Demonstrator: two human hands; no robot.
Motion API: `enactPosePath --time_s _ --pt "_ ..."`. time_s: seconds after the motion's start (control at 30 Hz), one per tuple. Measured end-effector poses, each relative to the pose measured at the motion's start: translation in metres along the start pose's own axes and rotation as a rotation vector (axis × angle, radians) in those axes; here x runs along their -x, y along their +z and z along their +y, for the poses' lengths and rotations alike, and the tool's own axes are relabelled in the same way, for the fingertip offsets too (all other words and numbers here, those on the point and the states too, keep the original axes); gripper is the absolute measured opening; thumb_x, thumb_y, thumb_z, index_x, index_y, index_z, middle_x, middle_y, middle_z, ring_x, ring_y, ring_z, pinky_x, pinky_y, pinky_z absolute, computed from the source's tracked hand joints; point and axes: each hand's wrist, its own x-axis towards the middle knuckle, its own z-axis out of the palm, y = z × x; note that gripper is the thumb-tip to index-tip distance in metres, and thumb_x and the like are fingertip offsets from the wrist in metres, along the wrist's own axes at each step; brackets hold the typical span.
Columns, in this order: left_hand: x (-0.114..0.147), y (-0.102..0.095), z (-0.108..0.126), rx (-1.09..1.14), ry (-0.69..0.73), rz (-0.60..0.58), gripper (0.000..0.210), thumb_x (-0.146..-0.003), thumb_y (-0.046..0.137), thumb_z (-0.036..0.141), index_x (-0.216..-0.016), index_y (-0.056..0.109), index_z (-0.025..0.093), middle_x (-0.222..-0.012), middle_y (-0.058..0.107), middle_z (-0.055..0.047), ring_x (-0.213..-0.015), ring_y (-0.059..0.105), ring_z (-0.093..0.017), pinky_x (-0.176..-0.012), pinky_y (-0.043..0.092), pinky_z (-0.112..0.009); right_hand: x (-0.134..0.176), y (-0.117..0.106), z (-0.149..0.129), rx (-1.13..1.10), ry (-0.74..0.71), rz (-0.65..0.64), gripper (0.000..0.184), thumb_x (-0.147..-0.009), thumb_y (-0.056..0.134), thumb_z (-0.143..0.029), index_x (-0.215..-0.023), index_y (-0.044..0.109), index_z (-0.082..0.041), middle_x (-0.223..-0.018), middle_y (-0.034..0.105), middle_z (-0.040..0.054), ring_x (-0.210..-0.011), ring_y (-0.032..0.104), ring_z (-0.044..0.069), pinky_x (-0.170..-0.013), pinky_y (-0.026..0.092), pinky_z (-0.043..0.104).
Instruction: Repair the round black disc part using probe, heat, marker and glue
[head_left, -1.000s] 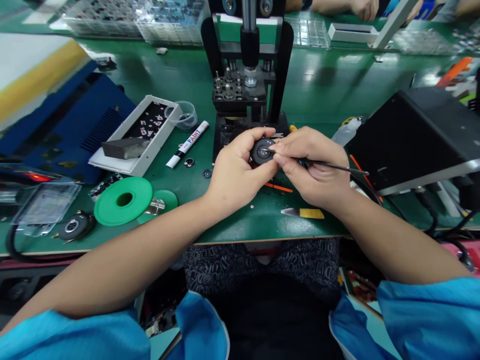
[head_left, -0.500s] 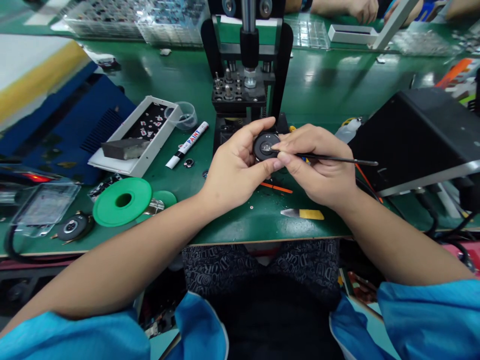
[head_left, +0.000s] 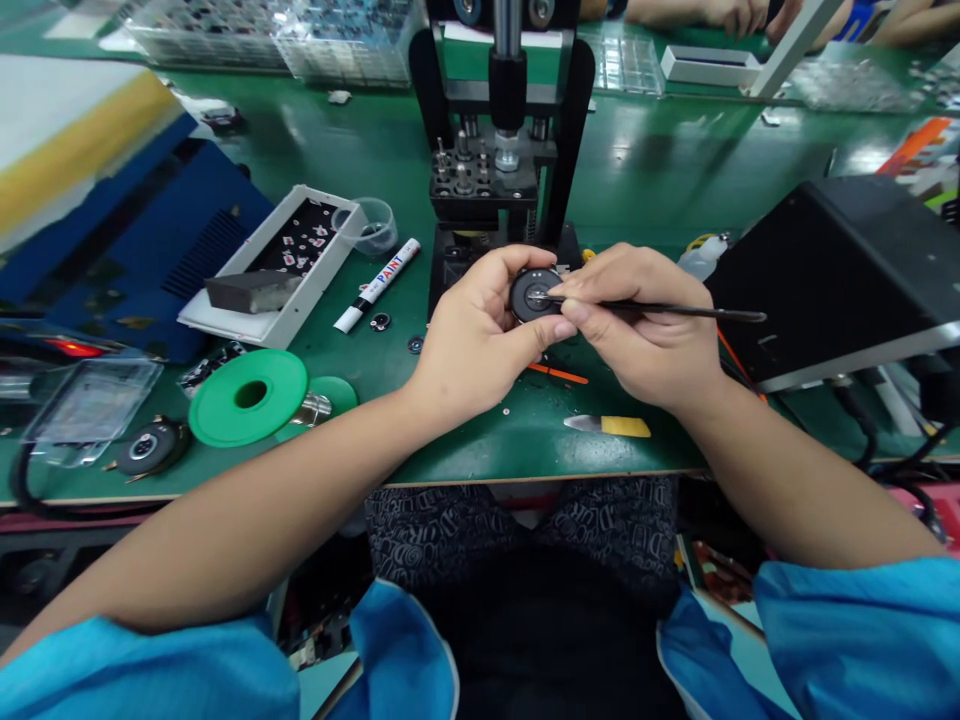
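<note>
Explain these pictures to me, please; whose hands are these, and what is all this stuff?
There is no robot here: these are a person's own bare hands, seen from a camera worn on that person's head, looking forward and down. The left hand holds a round black device; the right hand pinches a slender dark tool, its tip at the device's face. Beyond them stands a black press-like machine. On the green workbench, to the left, lie a paint marker, a white box of small parts and a green spool. A yellow-handled blade lies near the front edge.
</note>
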Motion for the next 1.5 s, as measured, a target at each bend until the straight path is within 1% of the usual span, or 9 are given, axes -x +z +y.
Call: enactPosePath --time_s 0.1,0.23,0.33,0.5,0.67,0.9,1.07,1.23,1.5 --pt "-0.0013 -0.0020 -0.0027 -0.018 0.071 -0.022 0.072 -0.086 0.106 0.056 -0.136 0.067 0.023 -0.129 0.083 -0.010 -0.123 0.085 -0.031 -0.102 0.076 -0.043 -0.0004 0.0008 0.0007 -0.020 -0.029 0.035 0.001 -0.107 0.086 -0.033 -0.107 0.086 -0.032 -0.099 0.088 -0.0013 -0.095 0.085 0.022 -0.088 0.074 0.041" --pt "-0.0020 -0.0045 -0.0051 -0.051 0.104 -0.036 0.071 -0.090 0.104 0.057 -0.137 0.065 0.022 -0.128 0.083 -0.010 -0.120 0.086 -0.029 -0.097 0.077 -0.040 -0.0022 -0.0005 -0.0012 -0.103 -0.021 0.008 0.014 -0.102 0.088 -0.018 -0.107 0.086 -0.031 -0.102 0.089 -0.0025 -0.097 0.086 0.020 -0.090 0.073 0.037" --pt "-0.0021 -0.0051 -0.0053 -0.034 0.106 -0.034 0.071 -0.089 0.105 0.057 -0.136 0.065 0.022 -0.128 0.083 -0.010 -0.122 0.086 -0.029 -0.099 0.076 -0.040 -0.0028 -0.0013 -0.0028 -0.138 -0.012 -0.011 0.017 -0.101 0.088 -0.015 -0.106 0.087 -0.031 -0.103 0.089 -0.0025 -0.097 0.086 0.020 -0.091 0.073 0.037" --pt "-0.0022 -0.0044 -0.0030 -0.043 0.118 -0.035 0.070 -0.089 0.104 0.060 -0.135 0.067 0.022 -0.127 0.083 -0.010 -0.122 0.085 -0.030 -0.100 0.076 -0.041 -0.0026 0.0003 -0.0029 -0.114 -0.028 0.042 0.017 -0.101 0.088 -0.015 -0.108 0.087 -0.031 -0.102 0.088 -0.0029 -0.096 0.085 0.020 -0.088 0.071 0.037" --pt "-0.0019 -0.0034 -0.0003 -0.025 0.082 -0.036 0.072 -0.085 0.107 0.059 -0.132 0.067 0.022 -0.122 0.082 -0.009 -0.115 0.085 -0.028 -0.096 0.076 -0.040 -0.0025 -0.0034 -0.0001 -0.106 0.016 -0.005 0.008 -0.103 0.090 -0.026 -0.106 0.089 -0.033 -0.102 0.089 -0.0020 -0.097 0.086 0.022 -0.089 0.074 0.040" --pt "-0.0010 -0.0033 0.0021 -0.021 0.063 -0.025 0.073 -0.086 0.106 0.060 -0.132 0.066 0.021 -0.125 0.082 -0.010 -0.121 0.085 -0.030 -0.097 0.077 -0.041 -0.0026 -0.0070 0.0024 -0.129 0.026 -0.052 0.006 -0.102 0.093 -0.031 -0.106 0.089 -0.033 -0.101 0.089 -0.0011 -0.097 0.087 0.023 -0.091 0.075 0.042" --pt "-0.0003 -0.0024 0.0024 -0.012 0.045 -0.022 0.073 -0.084 0.107 0.058 -0.132 0.066 0.021 -0.124 0.082 -0.010 -0.117 0.085 -0.029 -0.095 0.077 -0.041 -0.0015 -0.0018 0.0000 -0.089 0.018 0.021 0.002 -0.105 0.089 -0.032 -0.104 0.088 -0.033 -0.099 0.088 -0.0019 -0.095 0.085 0.022 -0.088 0.073 0.041" --pt "-0.0011 -0.0023 0.0028 -0.038 0.051 -0.024 0.074 -0.085 0.106 0.064 -0.132 0.067 0.022 -0.121 0.081 -0.009 -0.112 0.085 -0.029 -0.090 0.076 -0.040 -0.0004 -0.0035 0.0011 -0.061 0.061 -0.001 0.014 -0.105 0.091 -0.045 -0.101 0.087 -0.032 -0.099 0.088 -0.0005 -0.097 0.085 0.024 -0.092 0.074 0.044" --pt "-0.0005 -0.0023 0.0042 -0.033 0.025 -0.010 0.075 -0.084 0.107 0.062 -0.133 0.066 0.022 -0.123 0.082 -0.010 -0.121 0.084 -0.031 -0.098 0.076 -0.043 0.0008 -0.0018 -0.0017 -0.071 0.088 -0.005 0.010 -0.106 0.088 -0.042 -0.102 0.087 -0.033 -0.101 0.088 -0.0005 -0.099 0.084 0.024 -0.095 0.074 0.046"
